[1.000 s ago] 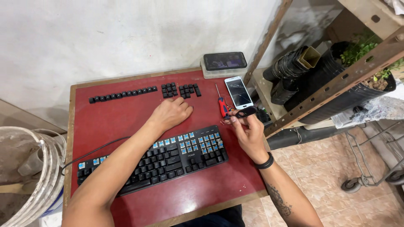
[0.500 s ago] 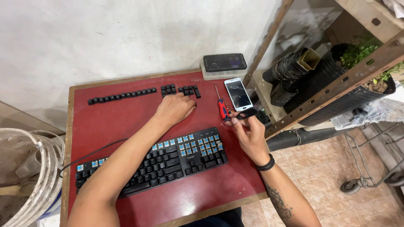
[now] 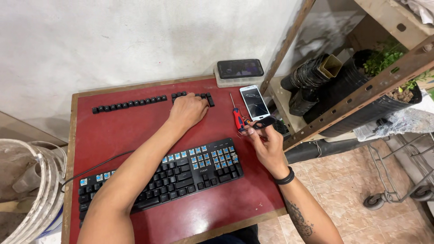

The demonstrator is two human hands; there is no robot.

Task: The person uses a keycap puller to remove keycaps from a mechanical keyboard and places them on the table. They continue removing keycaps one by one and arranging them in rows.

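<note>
A black keyboard (image 3: pixel 158 183) lies on the red table (image 3: pixel 126 135); several of its caps are off, showing blue switches. My left hand (image 3: pixel 187 110) rests palm down on a cluster of loose black keycaps (image 3: pixel 209 99) at the back of the table. A row of removed keycaps (image 3: pixel 129 104) runs to its left. My right hand (image 3: pixel 266 142) is raised near the table's right edge, pinching a small dark puller tool (image 3: pixel 263 123). A red-handled screwdriver (image 3: pixel 237 116) lies just left of that hand.
A white phone (image 3: pixel 254 102) lies face up at the table's right rear, and a dark phone (image 3: pixel 240 68) sits on a pale box behind it. A wooden rack with black planters (image 3: pixel 343 86) stands right. A coiled hose (image 3: pixel 31 180) is left.
My left hand has slid away from me across the table onto the cluster of keycaps. My right hand has stayed nearly in place with the small tool.
</note>
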